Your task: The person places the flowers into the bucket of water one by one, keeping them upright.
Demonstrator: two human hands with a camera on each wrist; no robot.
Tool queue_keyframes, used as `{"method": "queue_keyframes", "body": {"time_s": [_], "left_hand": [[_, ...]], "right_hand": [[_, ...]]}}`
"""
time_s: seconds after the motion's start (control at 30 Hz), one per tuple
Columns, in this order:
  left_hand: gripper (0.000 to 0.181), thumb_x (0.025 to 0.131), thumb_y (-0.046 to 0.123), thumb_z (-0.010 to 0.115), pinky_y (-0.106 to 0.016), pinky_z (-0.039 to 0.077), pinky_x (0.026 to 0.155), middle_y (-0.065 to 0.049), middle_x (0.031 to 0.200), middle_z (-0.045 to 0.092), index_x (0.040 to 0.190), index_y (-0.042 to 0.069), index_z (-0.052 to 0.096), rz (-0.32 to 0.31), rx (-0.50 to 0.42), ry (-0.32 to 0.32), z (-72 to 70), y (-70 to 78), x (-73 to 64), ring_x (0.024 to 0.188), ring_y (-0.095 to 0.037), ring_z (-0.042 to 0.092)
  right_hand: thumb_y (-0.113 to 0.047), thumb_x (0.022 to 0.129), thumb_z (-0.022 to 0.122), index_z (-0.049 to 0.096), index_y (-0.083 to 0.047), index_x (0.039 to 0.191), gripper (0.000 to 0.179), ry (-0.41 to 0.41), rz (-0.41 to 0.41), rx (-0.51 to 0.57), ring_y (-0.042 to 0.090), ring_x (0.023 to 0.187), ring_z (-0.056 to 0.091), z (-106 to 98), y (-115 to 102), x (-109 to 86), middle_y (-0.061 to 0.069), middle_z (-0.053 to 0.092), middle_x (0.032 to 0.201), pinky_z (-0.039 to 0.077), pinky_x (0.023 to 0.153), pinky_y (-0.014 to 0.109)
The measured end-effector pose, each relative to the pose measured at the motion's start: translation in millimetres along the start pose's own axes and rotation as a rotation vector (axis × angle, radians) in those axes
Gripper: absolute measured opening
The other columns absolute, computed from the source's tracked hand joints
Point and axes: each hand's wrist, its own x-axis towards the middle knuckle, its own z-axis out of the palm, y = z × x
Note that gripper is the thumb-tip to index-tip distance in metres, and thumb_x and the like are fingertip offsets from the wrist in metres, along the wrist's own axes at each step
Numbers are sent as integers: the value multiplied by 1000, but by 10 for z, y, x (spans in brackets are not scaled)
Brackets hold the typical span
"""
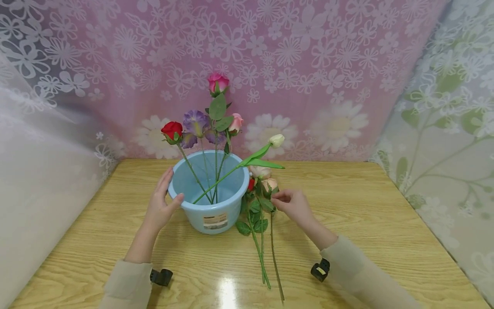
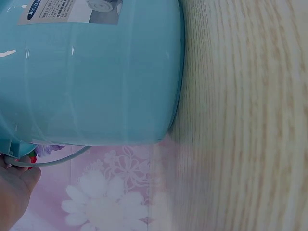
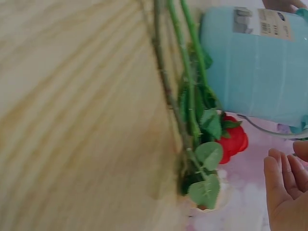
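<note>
The left hand (image 1: pixel 159 209) rests against the rim of a round light-blue plastic bucket (image 1: pixel 214 210), fingers extended. Inside lean a red rose (image 1: pixel 172 130), purple iris (image 1: pixel 195 122), deep-pink rose (image 1: pixel 218 83), pale-pink rose (image 1: pixel 236 122) and white tulip (image 1: pixel 276 140). The right hand (image 1: pixel 295 208) — fingers loosely bent, thumb apart — is at the leafy, long-stemmed loose flowers (image 1: pixel 266 203) beside the bucket.
</note>
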Motion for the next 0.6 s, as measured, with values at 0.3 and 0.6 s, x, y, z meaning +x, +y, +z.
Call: {"method": "queue_keyframes", "body": {"time_s": [0.3, 0.6], "left_hand": [[68, 80, 15, 59, -50, 25, 99, -20, 142, 20, 136, -5, 26, -3, 24, -2, 3, -337, 8, 127, -34, 21], [68, 80, 17, 59, -49, 24, 99, -18, 142, 20, 136, -4, 26, -5, 14, 0, 8, -351, 2, 128, -32, 20]], "right_hand": [[-9, 80, 62, 65, 4, 89, 16, -64, 57, -13, 28, 71, 60, 45, 185, -37, 9, 64, 76, 51, 61, 39], [-5, 81, 60, 63, 6, 88, 14, -96, 162, 14, 26, 70, 60, 102, 262, -74, 10, 61, 75, 52, 61, 33]]}}
